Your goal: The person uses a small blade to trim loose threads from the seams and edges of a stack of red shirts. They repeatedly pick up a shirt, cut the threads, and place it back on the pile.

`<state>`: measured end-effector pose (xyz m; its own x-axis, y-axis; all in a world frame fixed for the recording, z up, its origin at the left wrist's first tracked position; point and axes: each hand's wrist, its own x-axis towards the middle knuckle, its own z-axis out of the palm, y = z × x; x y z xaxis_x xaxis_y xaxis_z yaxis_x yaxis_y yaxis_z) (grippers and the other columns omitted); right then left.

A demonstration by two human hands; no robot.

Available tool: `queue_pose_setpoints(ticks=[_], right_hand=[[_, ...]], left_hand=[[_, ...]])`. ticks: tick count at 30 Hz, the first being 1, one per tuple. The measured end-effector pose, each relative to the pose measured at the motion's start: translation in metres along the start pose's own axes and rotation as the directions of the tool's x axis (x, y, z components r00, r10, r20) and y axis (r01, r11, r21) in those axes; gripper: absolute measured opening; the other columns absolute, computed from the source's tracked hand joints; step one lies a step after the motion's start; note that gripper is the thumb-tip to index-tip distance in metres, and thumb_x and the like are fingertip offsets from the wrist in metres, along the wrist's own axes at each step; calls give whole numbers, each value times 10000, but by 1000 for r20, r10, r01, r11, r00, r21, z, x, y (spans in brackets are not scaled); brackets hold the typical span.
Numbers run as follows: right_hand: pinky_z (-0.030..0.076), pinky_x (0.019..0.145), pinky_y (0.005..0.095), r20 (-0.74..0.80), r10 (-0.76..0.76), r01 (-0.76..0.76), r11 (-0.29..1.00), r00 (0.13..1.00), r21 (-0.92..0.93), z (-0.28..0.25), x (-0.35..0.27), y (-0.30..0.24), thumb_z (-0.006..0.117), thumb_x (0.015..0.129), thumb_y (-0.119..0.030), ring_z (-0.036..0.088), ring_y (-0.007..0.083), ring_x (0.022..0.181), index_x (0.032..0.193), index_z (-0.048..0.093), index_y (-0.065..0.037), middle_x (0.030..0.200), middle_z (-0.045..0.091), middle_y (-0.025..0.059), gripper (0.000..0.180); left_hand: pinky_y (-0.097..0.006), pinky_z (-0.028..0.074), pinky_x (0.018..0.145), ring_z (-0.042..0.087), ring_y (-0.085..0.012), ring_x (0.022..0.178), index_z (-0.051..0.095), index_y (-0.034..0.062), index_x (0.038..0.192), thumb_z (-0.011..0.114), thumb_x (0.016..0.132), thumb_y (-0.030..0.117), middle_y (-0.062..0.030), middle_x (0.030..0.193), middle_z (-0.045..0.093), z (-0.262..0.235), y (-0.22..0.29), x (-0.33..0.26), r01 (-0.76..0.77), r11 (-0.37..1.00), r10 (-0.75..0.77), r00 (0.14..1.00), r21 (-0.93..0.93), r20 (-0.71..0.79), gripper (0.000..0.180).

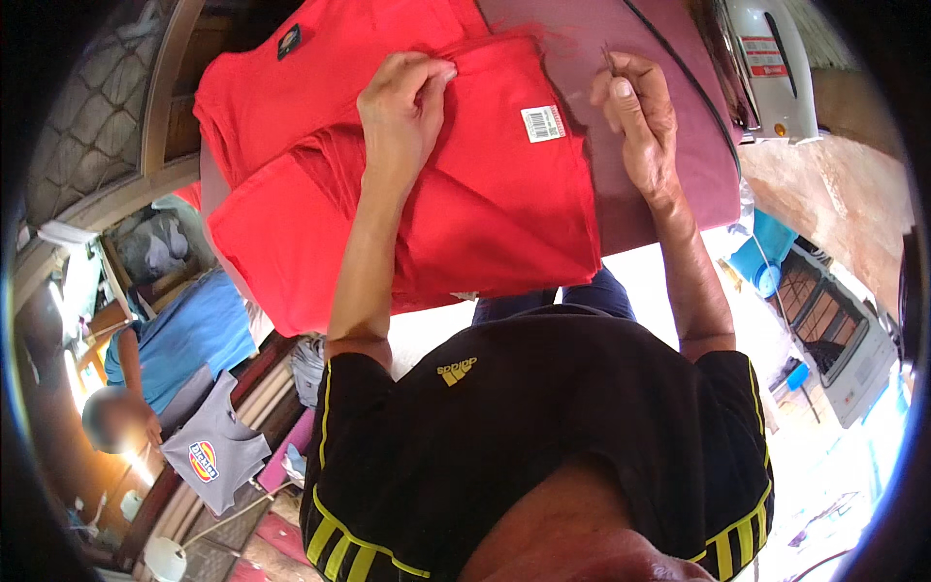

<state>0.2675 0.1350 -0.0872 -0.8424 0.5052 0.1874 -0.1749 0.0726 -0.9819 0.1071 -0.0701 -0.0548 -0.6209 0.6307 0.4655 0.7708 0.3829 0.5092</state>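
my two hands are apart above the folded bright red cloth garment [495, 204], which lies across the desk [693, 155] covered in smooth mauve fabric. my left hand [401, 107] is closed, thumb against finger, pinching the garment near its upper edge. my right hand [642, 121], just beyond the garment's right side, pinches a small thin dark object [608, 60] whose kind i cannot tell. loose red threads [555, 37] trail off the edge between my hands. a white rectangular barcode sticker [542, 124] sits on the garment near its right side, and a long black cord [679, 53] runs along the desk past my right hand.
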Motion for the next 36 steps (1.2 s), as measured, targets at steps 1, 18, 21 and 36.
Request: queue_pose_setpoints(ticks=[1,18,21,36], right_hand=[[401,598,207,0,18,-18,1000,1000,3,0,-1,0,498,1065,-270,432,32,664,1247,537,-44,845,618,-22,293],[434,687,209,35,4,-3,999,999,-33,3,-5,2,626,987,-101,503,45,768,1208,546,-39,894,609,-6,243],[472,666,243,134,50,-31,990,990,-138,1,-7,0,700,952,-129,538,52,753,1056,628,-32,802,623,-14,160],[459,648,238,383,231,-236,971,894,-35,-1,66,-34,550,998,-122,523,51,694,1222,661,-73,837,626,-23,255]], left_hand=[[-272,530,686,671,-168,764,701,33,945,729,880,56,-76,912,703,0,-8,3,-29,1000,29,999,-10,15,75],[-392,483,908,615,-303,1051,630,1,1063,659,884,46,-146,1086,627,-40,-9,95,-355,935,355,934,1,47,187],[-308,530,742,664,-203,810,697,42,950,727,897,160,-91,926,698,-7,-4,48,-314,949,303,935,36,184,132],[-342,491,644,625,-239,717,619,52,937,707,855,22,-90,881,663,-25,37,9,179,964,-153,978,-197,144,124]])
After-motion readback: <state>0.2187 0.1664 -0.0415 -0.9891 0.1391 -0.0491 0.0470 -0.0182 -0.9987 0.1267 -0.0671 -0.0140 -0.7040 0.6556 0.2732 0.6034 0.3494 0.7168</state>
